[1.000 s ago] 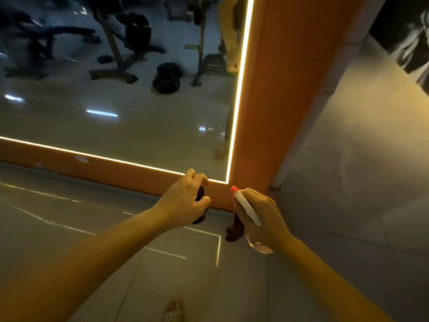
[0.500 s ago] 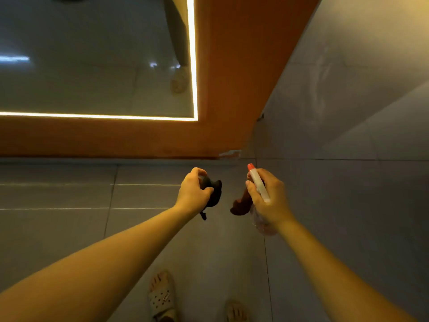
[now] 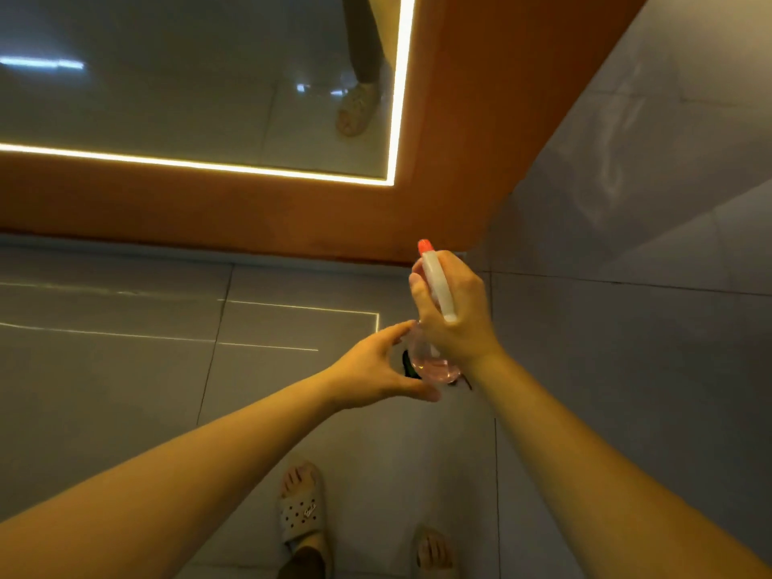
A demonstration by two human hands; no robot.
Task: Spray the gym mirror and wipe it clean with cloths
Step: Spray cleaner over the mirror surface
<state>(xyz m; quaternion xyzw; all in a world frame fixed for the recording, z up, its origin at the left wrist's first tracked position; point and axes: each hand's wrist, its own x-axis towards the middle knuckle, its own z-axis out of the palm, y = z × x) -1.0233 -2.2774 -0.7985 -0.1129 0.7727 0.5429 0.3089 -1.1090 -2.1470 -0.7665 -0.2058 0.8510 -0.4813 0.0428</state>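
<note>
Grey tiled gym floor (image 3: 125, 390) under lower right corner of orange-framed, light-edged mirror (image 3: 188, 98). Left hand (image 3: 372, 374): no longer fisted on dark cloth (image 3: 407, 365); now wide, empty, reaching at base of clear pink-tinted spray bottle with white head (image 3: 436, 286). Right hand (image 3: 455, 323): grips bottle neck, well apart from glass. Cloth scraps behind bottle, holder unclear. Probably regripping before spraying.

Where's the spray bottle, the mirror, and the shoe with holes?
spray bottle (image 3: 438, 286): head view, on its white sprayer top.
mirror (image 3: 167, 102): head view, on the glass.
sandal (image 3: 301, 518): head view, on its holed strap.
</note>
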